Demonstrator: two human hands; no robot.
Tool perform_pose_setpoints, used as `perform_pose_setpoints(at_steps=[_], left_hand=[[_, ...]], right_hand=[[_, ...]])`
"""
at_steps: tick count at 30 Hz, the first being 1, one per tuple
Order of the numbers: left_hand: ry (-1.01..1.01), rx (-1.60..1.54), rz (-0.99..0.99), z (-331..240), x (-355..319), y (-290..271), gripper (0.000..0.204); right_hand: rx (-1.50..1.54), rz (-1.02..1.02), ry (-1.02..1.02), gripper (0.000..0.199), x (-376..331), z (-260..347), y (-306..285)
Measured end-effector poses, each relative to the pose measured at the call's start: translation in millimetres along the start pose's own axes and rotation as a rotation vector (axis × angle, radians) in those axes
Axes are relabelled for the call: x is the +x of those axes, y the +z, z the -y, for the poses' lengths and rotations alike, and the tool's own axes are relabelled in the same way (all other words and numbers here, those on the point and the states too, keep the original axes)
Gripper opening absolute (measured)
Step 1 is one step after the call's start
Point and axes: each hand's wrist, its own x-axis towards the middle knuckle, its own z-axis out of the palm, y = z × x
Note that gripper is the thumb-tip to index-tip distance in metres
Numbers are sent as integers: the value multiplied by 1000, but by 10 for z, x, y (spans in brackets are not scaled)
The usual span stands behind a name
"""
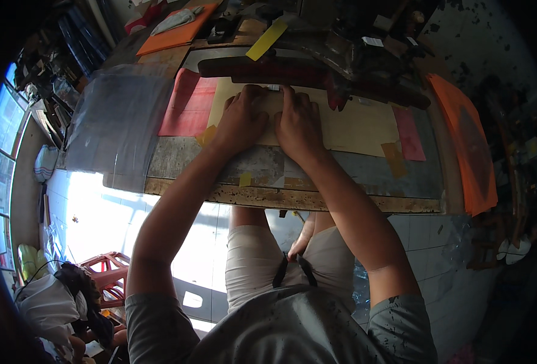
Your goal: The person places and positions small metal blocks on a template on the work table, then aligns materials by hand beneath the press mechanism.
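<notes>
A long pale yellow sheet (356,127) lies flat on the worktable, with a red sheet (189,104) at its left end and a pink piece (408,134) at its right. My left hand (243,118) rests on the yellow sheet, fingers curled in. Close beside it my right hand (299,121) is likewise curled, its index finger stretching forward. Between the two hands' fingertips shows a small whitish piece (273,88), too small to name. Whatever the fingers pinch is mostly hidden. Just beyond the fingertips runs a dark bar (268,70) with red parts.
Clear plastic sheets (114,115) hang over the table's left side. Orange sheets (466,148) lie along the right edge, and another orange sheet (177,27) is at the back left. A yellow strip (267,40) sticks up behind the bar. A red plastic stool (108,276) stands lower left.
</notes>
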Motion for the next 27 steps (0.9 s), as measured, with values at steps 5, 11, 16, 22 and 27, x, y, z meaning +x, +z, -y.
perform_pose_setpoints(at_steps=[5, 11, 16, 22, 27], left_hand=[[69, 35, -51, -54, 16, 2, 48], [89, 80, -47, -47, 8, 12, 52], [51, 64, -9, -10, 6, 21, 55], [82, 104, -18, -41, 2, 24, 57], [72, 157, -3, -44, -6, 30, 56]], right_hand=[[-56, -93, -144, 58, -7, -80, 63], [-59, -62, -132, 57, 6, -69, 50], [-118, -84, -153, 55, 6, -76, 79], [-143, -85, -144, 54, 20, -101, 114], [-143, -104, -148, 53, 18, -115, 133]])
